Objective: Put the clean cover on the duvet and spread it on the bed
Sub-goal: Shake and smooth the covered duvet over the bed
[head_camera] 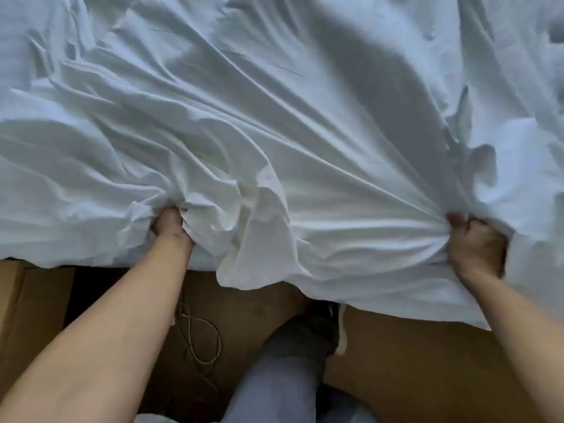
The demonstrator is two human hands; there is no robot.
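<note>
Fistfuls of white cover (274, 123) were what we had at the near edge of the bed. Our left hand (171, 225) was clenched round one bunch of the fabric, fingers buried in the folds, and our right hand (474, 244) gripped a second bunch well apart from the first. Taut creases ran from each fist up across the bed, so we judged the two grips were there to pull or shake the cover toward us and draw it flat, since a wide hold lets the cloth between the hands spread instead of roping. The cover lay rumpled over the whole bed, its near hem hanging off the edge between our hands and sagging toward the floor. Whether the duvet was fully inside it we could not tell. Around us, from the left, a pale brown box-like edge (12, 300) stood by the bed and a thin cable (200, 340) lay looped on the wooden floor (412, 361). Our own leg (274, 380), in grey trousers with a dark shoe (311, 326), stood just under the hanging hem. The cable lay near our feet and could snag a step — and the drooping hem could be trodden on.
</note>
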